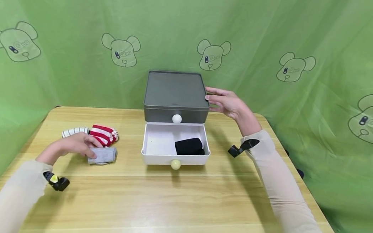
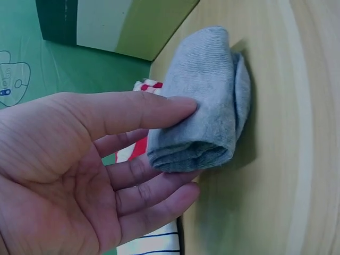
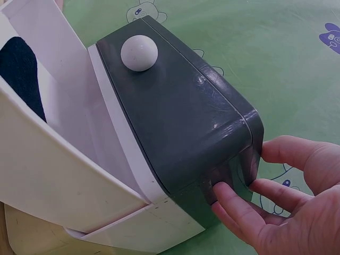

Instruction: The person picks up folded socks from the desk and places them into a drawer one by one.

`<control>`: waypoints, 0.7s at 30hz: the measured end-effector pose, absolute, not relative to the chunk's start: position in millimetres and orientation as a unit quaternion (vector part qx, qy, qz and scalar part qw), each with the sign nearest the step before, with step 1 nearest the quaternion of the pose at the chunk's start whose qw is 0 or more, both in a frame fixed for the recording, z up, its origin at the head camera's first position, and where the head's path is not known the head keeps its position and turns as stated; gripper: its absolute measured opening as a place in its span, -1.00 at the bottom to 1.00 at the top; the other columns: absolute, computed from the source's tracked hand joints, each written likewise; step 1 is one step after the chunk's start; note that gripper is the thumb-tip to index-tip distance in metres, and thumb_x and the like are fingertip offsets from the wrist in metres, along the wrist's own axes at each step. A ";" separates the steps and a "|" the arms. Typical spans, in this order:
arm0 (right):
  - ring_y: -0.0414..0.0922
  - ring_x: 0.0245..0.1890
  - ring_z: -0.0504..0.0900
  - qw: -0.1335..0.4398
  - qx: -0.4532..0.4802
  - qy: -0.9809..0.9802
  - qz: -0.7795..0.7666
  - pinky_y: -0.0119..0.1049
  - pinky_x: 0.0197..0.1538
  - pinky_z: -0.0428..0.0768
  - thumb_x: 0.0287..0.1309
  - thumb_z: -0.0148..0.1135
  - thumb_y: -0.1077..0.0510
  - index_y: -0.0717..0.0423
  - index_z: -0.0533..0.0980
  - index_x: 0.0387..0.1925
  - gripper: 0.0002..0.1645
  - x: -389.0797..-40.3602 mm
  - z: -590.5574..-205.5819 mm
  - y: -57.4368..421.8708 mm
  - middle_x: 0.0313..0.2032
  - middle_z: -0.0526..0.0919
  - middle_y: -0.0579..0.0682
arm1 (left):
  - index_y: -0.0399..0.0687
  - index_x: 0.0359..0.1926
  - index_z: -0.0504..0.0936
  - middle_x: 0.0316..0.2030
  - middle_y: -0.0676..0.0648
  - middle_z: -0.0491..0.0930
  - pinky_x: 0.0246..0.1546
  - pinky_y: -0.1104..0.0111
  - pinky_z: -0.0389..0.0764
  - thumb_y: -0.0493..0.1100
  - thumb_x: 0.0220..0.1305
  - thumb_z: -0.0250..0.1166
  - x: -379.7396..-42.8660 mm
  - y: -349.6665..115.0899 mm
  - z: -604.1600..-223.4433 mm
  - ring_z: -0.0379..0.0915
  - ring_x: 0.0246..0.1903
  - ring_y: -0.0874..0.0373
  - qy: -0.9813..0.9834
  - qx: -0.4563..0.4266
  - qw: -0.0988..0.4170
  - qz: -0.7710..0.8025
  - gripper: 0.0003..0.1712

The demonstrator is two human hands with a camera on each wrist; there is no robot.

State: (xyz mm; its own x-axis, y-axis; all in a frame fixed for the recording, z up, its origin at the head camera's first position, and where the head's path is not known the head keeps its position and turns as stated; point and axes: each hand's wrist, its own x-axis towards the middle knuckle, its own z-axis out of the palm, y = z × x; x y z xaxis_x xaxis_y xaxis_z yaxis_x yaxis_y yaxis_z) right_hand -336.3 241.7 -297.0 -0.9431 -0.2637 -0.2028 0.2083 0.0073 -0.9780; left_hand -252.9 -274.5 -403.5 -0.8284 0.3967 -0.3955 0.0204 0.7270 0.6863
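On the left of the table lies a folded grey sock [image 1: 102,155], and my left hand [image 1: 79,143] pinches it. In the left wrist view the thumb presses the grey sock's [image 2: 204,90] near face, while the fingers reach behind it. Just beyond are a red-and-white striped sock [image 1: 103,135] and a white sock with dark stripes [image 1: 75,132]. My right hand [image 1: 225,101] touches the right side of a small drawer box [image 1: 174,90] with relaxed, fairly straight fingers. The box's white lower drawer [image 1: 149,159] is pulled out, with a folded black sock [image 1: 189,147] inside at its right.
The grey upper drawer with a white knob [image 1: 177,119] is closed; the lower one has a yellow knob [image 1: 175,164]. Around the wooden table [image 1: 121,206] hangs a green curtain [image 1: 175,31] printed with bear heads, right behind the box.
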 end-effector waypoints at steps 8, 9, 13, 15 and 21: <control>-0.17 -0.08 0.70 0.169 -0.017 0.689 -0.704 -0.33 -0.03 0.75 0.33 0.26 0.32 0.10 0.23 0.52 -0.22 -337.2 -296.9 240.4 -0.16 0.73 -0.15 | -0.40 0.11 0.62 -0.03 -0.26 0.71 -0.31 0.35 0.65 -0.29 0.10 0.47 -253.5 -271.4 -394.7 0.56 -0.20 0.17 0.888 0.113 0.269 0.354 -0.47; -0.17 -0.08 0.70 0.169 -0.016 0.689 -0.705 -0.33 -0.04 0.75 0.33 0.26 0.32 0.09 0.24 0.52 -0.22 -337.1 -296.8 240.2 -0.16 0.73 -0.16 | -0.40 0.11 0.62 -0.03 -0.26 0.71 -0.29 0.35 0.65 -0.29 0.10 0.47 -253.7 -271.0 -393.4 0.56 -0.18 0.17 0.889 0.115 0.267 0.353 -0.47; -0.18 -0.10 0.71 0.170 -0.014 0.689 -0.704 -0.31 0.01 0.75 0.34 0.25 0.32 0.08 0.24 0.51 -0.23 -336.3 -296.1 240.0 -0.17 0.74 -0.16 | -0.40 0.10 0.63 -0.01 -0.27 0.71 -0.24 0.37 0.62 -0.29 0.10 0.47 -255.1 -268.7 -388.1 0.56 -0.14 0.17 0.892 0.124 0.256 0.352 -0.48; -0.19 -0.10 0.71 0.168 -0.012 0.691 -0.702 -0.24 0.13 0.72 0.35 0.24 0.32 0.07 0.25 0.51 -0.24 -335.9 -295.9 240.0 -0.17 0.74 -0.17 | -0.40 0.09 0.64 -0.01 -0.27 0.71 -0.21 0.38 0.62 -0.30 0.11 0.47 -255.9 -267.3 -385.1 0.56 -0.13 0.16 0.890 0.133 0.249 0.358 -0.50; -0.17 -0.03 0.67 0.170 -0.006 0.695 -0.698 0.03 0.47 0.42 0.35 0.25 0.30 0.04 0.25 0.52 -0.23 -336.1 -295.7 240.0 -0.13 0.71 -0.17 | -0.35 0.04 0.70 -0.01 -0.25 0.73 -0.12 0.41 0.58 -0.29 0.10 0.49 -255.6 -256.9 -372.5 0.55 -0.09 0.14 0.894 0.160 0.219 0.357 -0.56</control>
